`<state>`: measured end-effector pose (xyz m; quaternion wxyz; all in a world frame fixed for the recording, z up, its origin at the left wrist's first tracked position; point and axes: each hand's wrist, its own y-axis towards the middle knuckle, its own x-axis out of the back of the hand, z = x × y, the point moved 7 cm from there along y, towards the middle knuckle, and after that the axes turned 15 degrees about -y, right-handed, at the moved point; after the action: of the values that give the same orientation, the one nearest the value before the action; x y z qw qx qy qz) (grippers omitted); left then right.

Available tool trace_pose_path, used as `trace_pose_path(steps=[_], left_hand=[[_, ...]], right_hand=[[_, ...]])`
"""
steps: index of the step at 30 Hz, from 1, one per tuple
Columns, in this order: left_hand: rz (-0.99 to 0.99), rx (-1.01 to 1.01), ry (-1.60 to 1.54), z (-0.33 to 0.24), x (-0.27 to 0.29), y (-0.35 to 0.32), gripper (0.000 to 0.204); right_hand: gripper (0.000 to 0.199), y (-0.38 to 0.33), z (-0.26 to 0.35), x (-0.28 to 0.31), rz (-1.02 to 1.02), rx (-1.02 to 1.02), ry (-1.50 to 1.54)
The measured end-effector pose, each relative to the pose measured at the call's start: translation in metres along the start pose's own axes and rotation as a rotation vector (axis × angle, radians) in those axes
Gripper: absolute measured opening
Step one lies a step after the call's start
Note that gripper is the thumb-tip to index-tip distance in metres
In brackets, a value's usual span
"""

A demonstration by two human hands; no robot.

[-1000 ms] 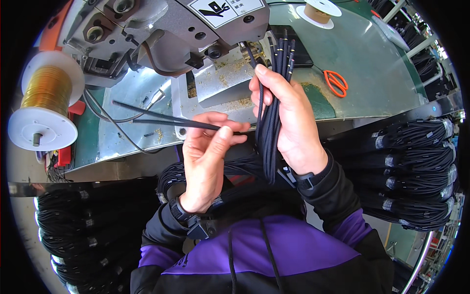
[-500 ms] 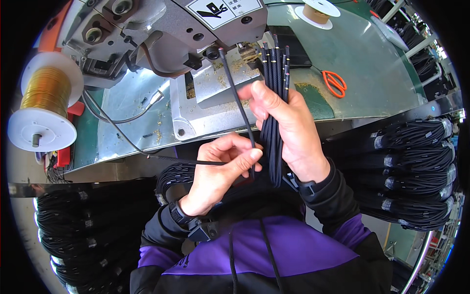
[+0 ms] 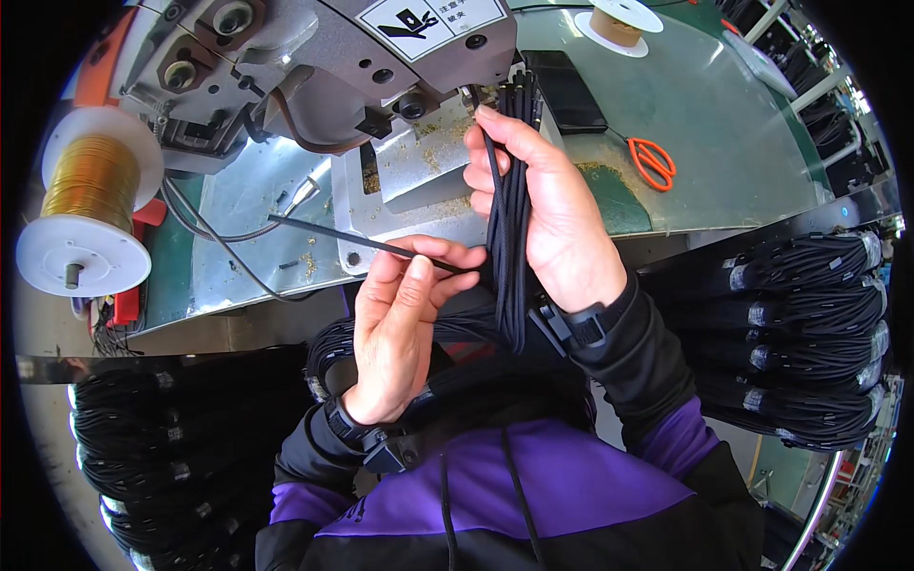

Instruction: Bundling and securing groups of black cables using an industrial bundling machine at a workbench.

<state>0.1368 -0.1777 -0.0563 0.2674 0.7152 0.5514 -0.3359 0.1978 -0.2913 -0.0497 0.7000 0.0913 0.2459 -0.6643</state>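
My right hand (image 3: 569,224) is closed around a bundle of thin black cords (image 3: 510,276) that hang in loops below it. Thumb and fingers of that hand pinch one cord near its upper end, close under the grey machine head (image 3: 328,62). The cord's tip is hard to make out against the machine. Lower and to the left, my left hand (image 3: 388,333) pinches another black cord (image 3: 328,233) between thumb and fingers. Its free end points up and left over the table edge.
A spool of gold wire (image 3: 90,186) stands at the left. Orange-handled scissors (image 3: 651,164), a black flat case (image 3: 564,93) and a spool of brown material (image 3: 617,27) lie on the green table. Bundled black cords (image 3: 809,338) hang on both sides.
My right hand has moved up and left with the bundle, bringing a cord to the machine. The cord end in my left hand now points left, where an upright cord was held before.
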Motion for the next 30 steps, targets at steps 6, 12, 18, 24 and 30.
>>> trace_pose_path(steps=[6,12,18,24,30], left_hand=[[0.052,0.001,0.166,-0.002,0.009,0.007,0.024],[0.119,0.115,0.176,0.009,-0.005,0.012,0.035],[0.031,0.068,0.166,0.007,0.002,0.009,0.036],[0.003,0.067,0.241,-0.006,0.025,-0.003,0.033],[-0.056,0.075,0.379,-0.019,0.054,-0.009,0.025]], right_hand=[[0.024,-0.008,0.005,-0.002,-0.127,0.028,-0.078],[0.025,-0.044,0.003,-0.005,-0.039,0.098,-0.342],[0.023,-0.033,0.004,0.008,-0.085,0.103,-0.219],[0.020,-0.010,-0.003,-0.004,-0.010,-0.002,0.024],[0.019,-0.005,-0.002,0.007,-0.023,0.002,-0.075]])
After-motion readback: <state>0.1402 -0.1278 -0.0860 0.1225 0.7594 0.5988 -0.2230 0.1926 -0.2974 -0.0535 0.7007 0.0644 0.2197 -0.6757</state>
